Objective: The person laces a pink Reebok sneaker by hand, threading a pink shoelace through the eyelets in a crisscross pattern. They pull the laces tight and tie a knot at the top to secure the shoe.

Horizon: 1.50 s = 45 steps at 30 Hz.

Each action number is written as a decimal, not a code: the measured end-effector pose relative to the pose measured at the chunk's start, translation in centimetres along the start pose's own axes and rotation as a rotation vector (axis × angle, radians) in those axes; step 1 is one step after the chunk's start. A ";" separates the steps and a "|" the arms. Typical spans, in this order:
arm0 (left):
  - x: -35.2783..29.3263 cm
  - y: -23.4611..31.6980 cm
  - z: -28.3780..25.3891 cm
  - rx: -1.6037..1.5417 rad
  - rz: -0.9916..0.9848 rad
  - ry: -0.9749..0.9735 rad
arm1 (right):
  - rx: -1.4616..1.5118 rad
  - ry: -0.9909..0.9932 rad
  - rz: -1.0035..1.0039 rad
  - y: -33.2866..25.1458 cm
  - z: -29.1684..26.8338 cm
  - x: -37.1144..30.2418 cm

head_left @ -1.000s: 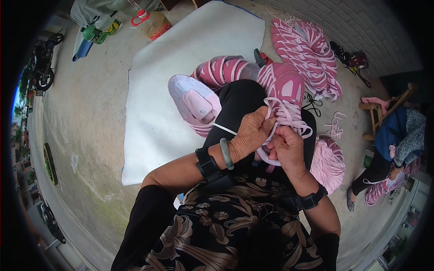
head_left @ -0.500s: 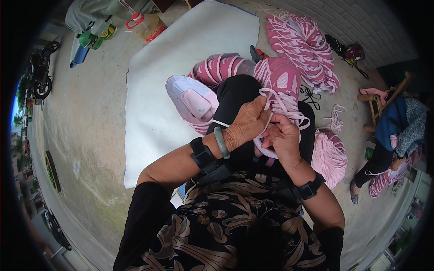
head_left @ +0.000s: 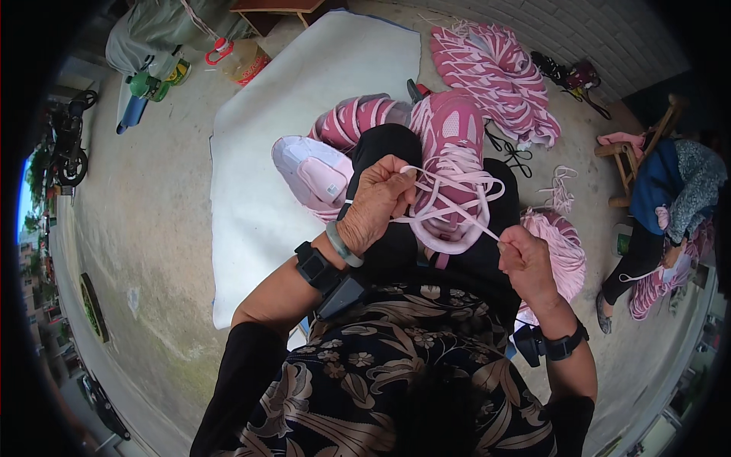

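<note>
A pink sneaker [head_left: 452, 126] rests on my lap between my knees, its toe pointing away and its padded collar [head_left: 442, 242] toward me. Pale pink shoelace [head_left: 454, 204] runs through its eyelets and crosses loosely over the tongue. My left hand [head_left: 378, 194] is closed around lace at the left of the shoe. To the right, my right hand [head_left: 525, 263] pinches a lace end pulled taut from the shoe. Left of my knee lie a row of pink shoe uppers [head_left: 354, 122] and a shoe with its pale insole [head_left: 327, 179] showing.
A white sheet [head_left: 251, 167] covers the floor ahead. Bundled pink shoes [head_left: 495, 80] lie at the far right, with black laces [head_left: 509, 150] nearby. A pile of pink laces [head_left: 552, 244] sits by my right knee. Another person [head_left: 659, 198] works at the right, near a wooden chair [head_left: 628, 164].
My hands have moved apart from close together over the shoe. The right one has drawn a lace end out to the right and toward me; the left has shifted left.
</note>
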<state>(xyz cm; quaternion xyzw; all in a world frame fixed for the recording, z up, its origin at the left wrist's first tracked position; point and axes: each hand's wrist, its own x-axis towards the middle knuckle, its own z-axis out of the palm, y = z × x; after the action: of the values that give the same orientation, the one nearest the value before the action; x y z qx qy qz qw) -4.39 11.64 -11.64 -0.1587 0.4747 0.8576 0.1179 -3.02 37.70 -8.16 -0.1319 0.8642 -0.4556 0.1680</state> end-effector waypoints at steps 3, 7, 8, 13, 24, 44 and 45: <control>-0.5 0.0 -1.5 0.147 0.022 -0.040 | 0.119 -0.066 0.094 0.5 -0.2 0.0; -1.2 0.9 -6.8 0.327 0.235 0.131 | 0.143 -0.026 0.127 1.7 0.6 1.5; -1.2 0.8 -9.3 0.383 0.306 0.216 | 0.144 -0.010 0.118 2.4 0.9 2.1; -0.7 -3.0 -21.6 0.970 0.097 0.892 | 0.187 0.131 0.322 3.4 0.8 2.2; 1.1 -6.8 -22.6 1.444 -0.217 0.945 | -0.213 0.069 -0.033 2.0 1.5 2.9; -3.5 10.8 -7.0 1.312 0.641 0.689 | -0.358 0.205 -0.313 1.3 4.6 9.3; -3.2 10.4 -7.1 1.221 0.724 0.669 | -0.335 0.220 -0.315 1.3 4.6 9.2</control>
<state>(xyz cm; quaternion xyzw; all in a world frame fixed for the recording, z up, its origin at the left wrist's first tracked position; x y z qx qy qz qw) -3.93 0.01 -5.87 -0.1512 0.8946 0.3366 -0.2521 -9.65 31.51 -13.23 -0.2404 0.9094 -0.3384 -0.0242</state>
